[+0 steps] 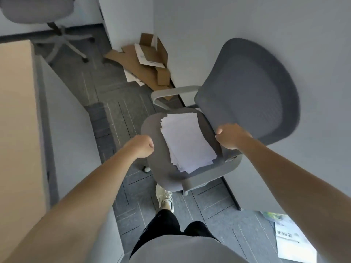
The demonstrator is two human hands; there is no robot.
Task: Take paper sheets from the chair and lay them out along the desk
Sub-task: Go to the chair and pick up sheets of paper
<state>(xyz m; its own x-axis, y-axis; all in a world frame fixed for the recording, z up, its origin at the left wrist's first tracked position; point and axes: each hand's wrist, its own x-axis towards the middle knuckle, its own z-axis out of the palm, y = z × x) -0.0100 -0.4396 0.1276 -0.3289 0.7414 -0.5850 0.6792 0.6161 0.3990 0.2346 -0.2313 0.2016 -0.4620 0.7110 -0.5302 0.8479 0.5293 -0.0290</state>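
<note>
The paper stack (187, 141) lies on the seat of the chair (247, 88), before its backrest. The left hand (141, 147) grips the seat's left edge, and the right hand (230, 136) grips the backrest's lower edge. The desk (17, 120) stands left of the chair and the wall (228, 19) behind it. Cardboard (144, 61) lies on the floor beyond the chair. A shoe (164, 198) stands just before the seat.

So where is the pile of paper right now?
In the head view, the paper stack lies on the grey chair's seat, mid-picture, between the left hand and right hand, just in front of the backrest.
</note>
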